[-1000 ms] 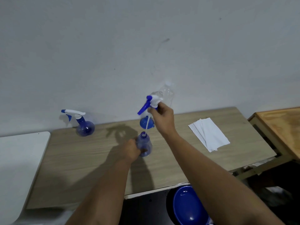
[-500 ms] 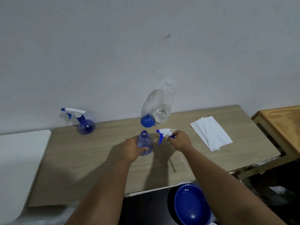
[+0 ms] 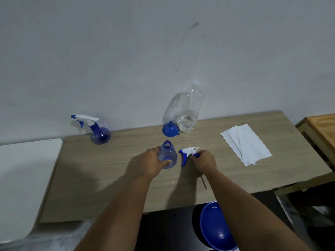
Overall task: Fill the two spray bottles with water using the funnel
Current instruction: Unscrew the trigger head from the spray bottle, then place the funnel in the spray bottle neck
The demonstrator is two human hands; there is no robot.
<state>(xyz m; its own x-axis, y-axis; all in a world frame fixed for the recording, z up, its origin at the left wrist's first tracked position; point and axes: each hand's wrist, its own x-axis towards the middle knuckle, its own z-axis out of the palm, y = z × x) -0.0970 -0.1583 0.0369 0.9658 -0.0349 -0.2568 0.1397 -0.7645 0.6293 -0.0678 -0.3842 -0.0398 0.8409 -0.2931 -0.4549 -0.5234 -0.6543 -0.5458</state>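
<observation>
An open blue spray bottle (image 3: 167,154) stands mid-table without its head, and my left hand (image 3: 153,161) grips its body. Just to its right, my right hand (image 3: 204,160) rests on the table, shut on the removed white-and-blue spray head (image 3: 187,153), whose thin tube trails toward me. A blue funnel (image 3: 170,129) lies upside down behind the open bottle. A clear water bottle (image 3: 189,113) with a little water stands beside the funnel against the wall. A second blue spray bottle (image 3: 98,132), head on, stands at the back left.
The wooden table (image 3: 108,178) runs along a grey wall. White paper sheets (image 3: 244,144) lie at the right. A white surface (image 3: 21,178) adjoins at the left, another wooden table (image 3: 322,127) at the right. A blue basin (image 3: 213,227) sits below the front edge.
My right hand lifted the spray head out of the bottle a second ago, then lowered it to the table on the bottle's right. My left hand has kept hold of the bottle.
</observation>
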